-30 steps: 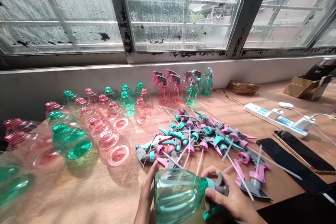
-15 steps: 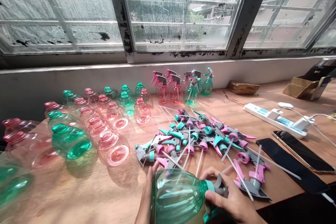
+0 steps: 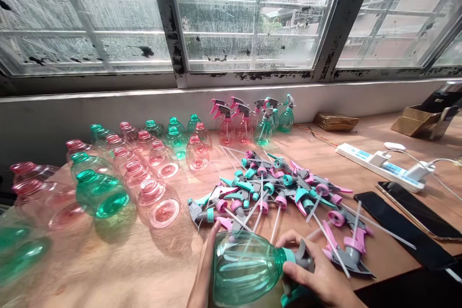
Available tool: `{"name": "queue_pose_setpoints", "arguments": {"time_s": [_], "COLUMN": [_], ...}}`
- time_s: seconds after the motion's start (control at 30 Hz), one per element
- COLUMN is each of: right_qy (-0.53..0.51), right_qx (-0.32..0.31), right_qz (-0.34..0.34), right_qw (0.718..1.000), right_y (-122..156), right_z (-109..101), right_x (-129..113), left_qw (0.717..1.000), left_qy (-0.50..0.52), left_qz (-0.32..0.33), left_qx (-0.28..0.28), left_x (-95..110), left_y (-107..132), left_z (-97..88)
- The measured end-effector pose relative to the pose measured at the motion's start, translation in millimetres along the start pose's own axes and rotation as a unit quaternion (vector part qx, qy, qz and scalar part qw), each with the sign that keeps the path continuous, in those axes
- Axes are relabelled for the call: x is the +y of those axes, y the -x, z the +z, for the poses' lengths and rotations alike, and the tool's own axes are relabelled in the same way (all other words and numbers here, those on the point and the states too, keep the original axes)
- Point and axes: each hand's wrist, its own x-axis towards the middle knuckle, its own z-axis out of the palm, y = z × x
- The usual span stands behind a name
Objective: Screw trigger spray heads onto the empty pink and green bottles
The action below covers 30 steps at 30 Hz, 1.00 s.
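A clear green spray bottle (image 3: 245, 267) lies on its side in the air at the bottom middle, its base to the left. My left hand (image 3: 205, 269) supports it at the base, with most of the fingers hidden behind the bottle. Around the grey and teal spray head (image 3: 301, 260) at the neck, my right hand (image 3: 317, 269) is closed, thumb on the collar side. Just beyond both hands spreads a pile of loose spray heads (image 3: 267, 187) in pink, teal and grey, with white dip tubes.
Open pink and green bottles (image 3: 159, 204) stand in rows at the left. Several bottles with spray heads (image 3: 245, 125) line the wall. At the right are a power strip (image 3: 378, 166), two phones (image 3: 393, 226), a brown packet (image 3: 335, 121) and a cardboard box (image 3: 415, 122).
The view has shifted slightly, so the scene sits a little further right and lower. Both hands keep their hold on the bottle and spray head; no other movement shows.
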Motion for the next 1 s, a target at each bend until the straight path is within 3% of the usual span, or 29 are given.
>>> {"name": "queue_pose_setpoints", "arguments": {"time_s": [0.53,0.83,1.0], "right_qy": [-0.004,0.001,0.007], "right_qx": [-0.003,-0.001,-0.004], "right_qz": [-0.006,0.013,-0.022], "right_qw": [1.000,1.000,1.000], "right_y": [0,1,-1], "right_z": [-1,-4,-5], "right_x": [1,3,6], "left_qw": [1.000,0.999,0.999], "left_qy": [-0.014,-0.040,-0.037], "left_qz": [0.020,0.026,0.027], "left_qx": [0.002,-0.012,-0.019], "left_x": [9,14,15], "left_y": [0,15,12], "left_z": [9.4,10.8,11.0]}}
